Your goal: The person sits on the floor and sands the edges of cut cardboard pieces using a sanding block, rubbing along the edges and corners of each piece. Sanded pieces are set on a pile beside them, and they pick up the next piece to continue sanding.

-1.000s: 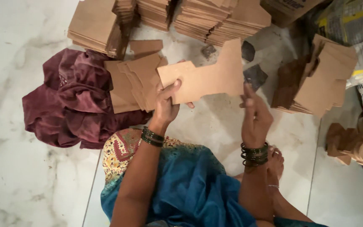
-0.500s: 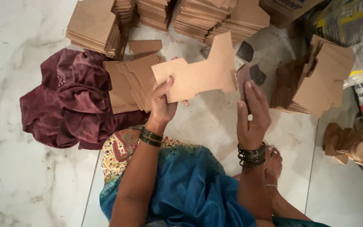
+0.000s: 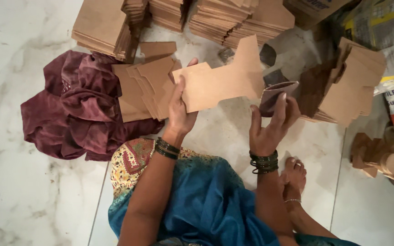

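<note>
My left hand (image 3: 181, 107) grips the left end of a flat brown die-cut paper sheet (image 3: 226, 79), holding it up over the white floor. My right hand (image 3: 272, 120) is raised just right of the sheet, its fingers around a small dark folded piece of paper (image 3: 274, 93) at the sheet's right edge. A fanned pile of similar cut sheets (image 3: 144, 89) lies on the floor just left of my left hand.
Tall stacks of brown sheets (image 3: 101, 27) line the back. A maroon cloth (image 3: 76, 107) lies bunched at left. Folded brown pieces (image 3: 349, 84) are heaped at right beside printed sacks (image 3: 391, 41). My bare foot (image 3: 292, 175) rests below the right hand.
The sheet has tilted and shifted slightly left in my left hand. My right hand has come off the sheet's edge and taken hold of the small dark piece.
</note>
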